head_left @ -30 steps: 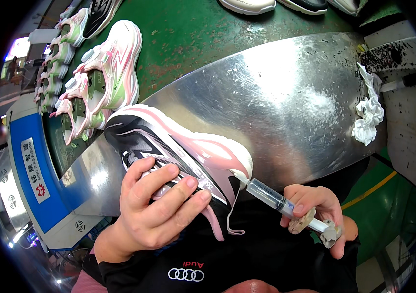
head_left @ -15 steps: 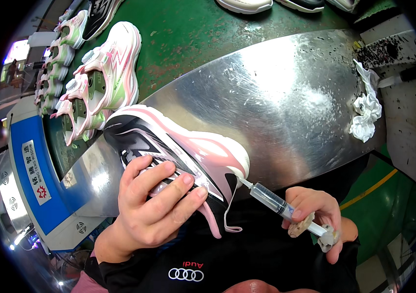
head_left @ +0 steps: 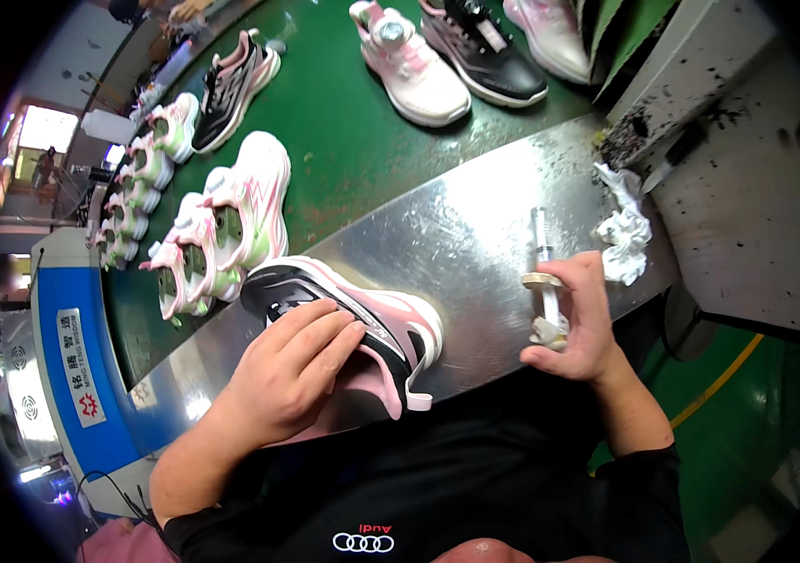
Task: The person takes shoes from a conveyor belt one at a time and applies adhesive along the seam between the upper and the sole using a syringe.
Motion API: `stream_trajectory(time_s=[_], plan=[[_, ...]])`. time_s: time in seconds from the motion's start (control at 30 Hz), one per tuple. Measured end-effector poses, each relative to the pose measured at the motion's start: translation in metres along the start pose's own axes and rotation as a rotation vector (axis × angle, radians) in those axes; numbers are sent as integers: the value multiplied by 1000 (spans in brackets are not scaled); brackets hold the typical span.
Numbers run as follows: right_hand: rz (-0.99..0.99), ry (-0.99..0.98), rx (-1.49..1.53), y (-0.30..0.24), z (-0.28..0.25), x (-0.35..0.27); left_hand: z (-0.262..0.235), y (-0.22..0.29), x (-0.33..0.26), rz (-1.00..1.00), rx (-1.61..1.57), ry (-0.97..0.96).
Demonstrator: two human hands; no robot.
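A black and pink sneaker [head_left: 398, 324] with a white sole lies on its side at the edge of the metal plate, heel to the right. My left hand [head_left: 298, 375] is closed over its upper, the fingers pressed along the lacing area; the fingertips are partly hidden. From the heel sticks out a white pull loop [head_left: 418, 402]. Apart from the shoe, my right hand [head_left: 580, 319] grips a clear syringe [head_left: 540, 246] by its finger flange and plunger end. The nozzle points away from me, above the plate. Whitish, crusted lumps cover the flange and plunger end.
Bending across the front is the shiny metal plate [head_left: 484, 211], beside a green conveyor belt [head_left: 325, 122]. Several pink, white and green shoes [head_left: 264, 202] line the left. More shoes [head_left: 414, 70] stand at the back. A crumpled white cloth [head_left: 625, 230] and a knife [head_left: 681, 150] lie right.
My right hand has drawn the syringe away from the shoe's heel, moving it up and turning it upright. My left hand still holds the shoe, now tipped so its opening shows more.
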State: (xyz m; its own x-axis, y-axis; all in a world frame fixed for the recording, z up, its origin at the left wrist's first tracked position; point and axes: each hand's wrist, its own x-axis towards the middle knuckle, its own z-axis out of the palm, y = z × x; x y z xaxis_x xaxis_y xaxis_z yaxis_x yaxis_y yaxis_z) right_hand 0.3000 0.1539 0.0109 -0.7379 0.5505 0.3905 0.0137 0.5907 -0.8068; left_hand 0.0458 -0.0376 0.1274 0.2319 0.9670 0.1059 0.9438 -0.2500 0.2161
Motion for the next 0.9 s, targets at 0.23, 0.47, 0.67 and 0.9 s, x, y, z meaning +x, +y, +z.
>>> stream_trajectory(time_s=[0.23, 0.47, 0.67, 0.9], plan=[[14, 48, 37, -2, -3, -3, -39, -19, 40, -70, -42, 124], [-3, 36, 14, -3, 4, 1, -78, -130, 123, -464, 162, 498], [35, 72, 12, -2, 4, 1, -50, -168, 102, -585, -370, 717], [23, 44, -19, -2, -1, 2, 56, -79, -54, -743, -637, 863]])
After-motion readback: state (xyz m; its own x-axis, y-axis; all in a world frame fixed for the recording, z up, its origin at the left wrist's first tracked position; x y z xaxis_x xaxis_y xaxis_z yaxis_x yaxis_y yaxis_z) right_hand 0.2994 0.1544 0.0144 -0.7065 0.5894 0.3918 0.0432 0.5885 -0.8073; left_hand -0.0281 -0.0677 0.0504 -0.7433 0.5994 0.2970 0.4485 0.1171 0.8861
